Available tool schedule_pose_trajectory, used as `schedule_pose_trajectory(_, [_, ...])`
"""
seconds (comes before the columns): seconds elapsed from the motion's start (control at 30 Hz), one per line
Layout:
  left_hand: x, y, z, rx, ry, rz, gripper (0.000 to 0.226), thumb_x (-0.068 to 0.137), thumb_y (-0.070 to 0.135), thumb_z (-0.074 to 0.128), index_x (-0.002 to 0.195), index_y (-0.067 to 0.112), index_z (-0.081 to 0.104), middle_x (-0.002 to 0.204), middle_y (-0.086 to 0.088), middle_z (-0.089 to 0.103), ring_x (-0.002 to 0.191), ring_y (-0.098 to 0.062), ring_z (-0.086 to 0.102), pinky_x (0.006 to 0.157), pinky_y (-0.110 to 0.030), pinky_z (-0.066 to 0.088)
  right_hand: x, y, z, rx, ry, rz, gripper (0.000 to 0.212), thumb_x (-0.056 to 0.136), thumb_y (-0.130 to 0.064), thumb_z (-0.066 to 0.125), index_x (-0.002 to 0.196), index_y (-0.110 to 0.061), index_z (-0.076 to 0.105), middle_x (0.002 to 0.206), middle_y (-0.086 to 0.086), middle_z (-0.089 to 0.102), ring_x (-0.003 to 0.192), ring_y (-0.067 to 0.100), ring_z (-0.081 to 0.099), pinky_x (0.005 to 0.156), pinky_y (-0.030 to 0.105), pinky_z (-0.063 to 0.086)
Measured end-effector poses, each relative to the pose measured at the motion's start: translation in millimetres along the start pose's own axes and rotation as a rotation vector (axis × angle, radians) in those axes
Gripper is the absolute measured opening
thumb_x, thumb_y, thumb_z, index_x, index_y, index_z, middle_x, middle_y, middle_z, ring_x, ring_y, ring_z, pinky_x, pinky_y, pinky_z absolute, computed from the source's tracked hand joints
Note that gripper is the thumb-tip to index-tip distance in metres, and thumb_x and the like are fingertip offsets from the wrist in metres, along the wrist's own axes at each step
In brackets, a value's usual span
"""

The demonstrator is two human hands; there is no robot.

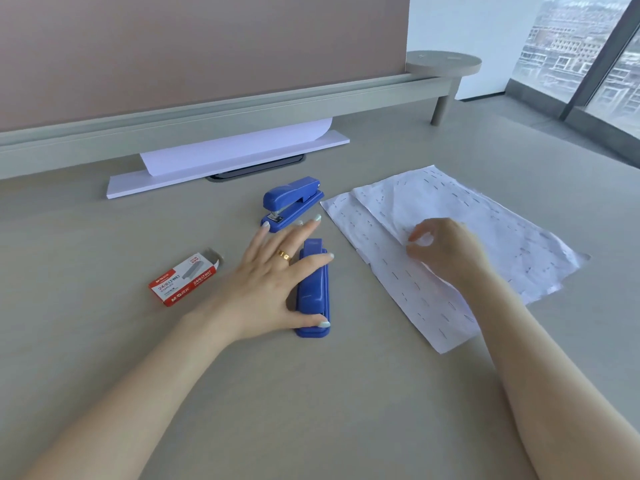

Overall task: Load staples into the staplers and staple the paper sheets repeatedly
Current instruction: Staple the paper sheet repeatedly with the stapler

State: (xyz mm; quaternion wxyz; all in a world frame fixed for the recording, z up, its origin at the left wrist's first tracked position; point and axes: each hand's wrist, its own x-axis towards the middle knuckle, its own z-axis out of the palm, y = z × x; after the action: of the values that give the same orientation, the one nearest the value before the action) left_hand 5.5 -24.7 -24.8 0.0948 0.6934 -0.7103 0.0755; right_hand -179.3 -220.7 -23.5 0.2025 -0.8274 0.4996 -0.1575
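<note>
Crumpling staple-pocked paper sheets (450, 251), glossy stapler (313, 289)

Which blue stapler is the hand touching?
The near stapler, the one pointing away from the camera. The left hand rests across it. The far stapler sits untouched beyond the fingertips.

Two blue staplers (313, 289) (293, 202) lie closed mid-table; crumpled stapled paper sheets (450, 247) lie toward the right edge, a red staple box (183, 278) toward the left.
</note>
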Motion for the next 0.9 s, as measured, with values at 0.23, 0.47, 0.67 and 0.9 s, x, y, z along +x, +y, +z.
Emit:
schedule_pose_trajectory(0.23, [16.0,9.6,5.1,0.198,0.218,-0.083,0.057,0.063,0.071,0.045,0.064,0.014,0.044,0.069,0.001,0.059,0.081,-0.024,0.06,0.101,-0.04,0.029,1.2,-3.8,3.0,-0.037,0.003,-0.047,0.015,0.079,-0.026,0.06,0.092,-0.021,0.062,0.092,-0.005,0.054,0.069,0.022,0.052,0.056,0.027,0.035])
schedule_pose_trajectory(0.47, [2.4,8.3,-5.4,-0.028,0.078,-0.208,0.058,0.07,0.06,0.057,0.109,0.017,0.051,0.096,0.002,0.061,0.094,-0.022,0.056,0.073,-0.028,0.036,8.5,3.9,-2.1,-0.148,-0.038,-0.172,0.008,0.079,-0.019,0.059,0.079,-0.013,0.055,0.088,0.004,0.053,0.073,0.026,0.051,0.054,0.028,0.034])
schedule_pose_trajectory(0.67, [-8.0,-9.3,-4.4,-0.024,0.148,-0.225,0.032,0.075,0.045,0.066,0.079,0.016,0.055,0.073,0.003,0.056,0.069,-0.019,0.049,0.051,-0.021,0.023,12.8,22.1,-8.9,-0.311,0.052,-0.217,0.005,0.079,-0.011,0.053,0.075,-0.011,0.056,0.089,0.007,0.063,0.069,0.032,0.057,0.056,0.031,0.04])
schedule_pose_trajectory(0.9, [-19.9,-9.8,10.6,-0.034,0.325,-0.477,0.034,0.071,0.039,0.072,0.074,0.01,0.055,0.057,-0.004,0.059,0.058,-0.028,0.053,0.053,-0.029,0.031,-17.0,34.7,-12.0,-0.109,0.472,-0.8,0.008,0.077,-0.005,0.062,0.073,-0.011,0.066,0.083,0.0,0.073,0.071,0.018,0.066,0.089,0.034,0.05])
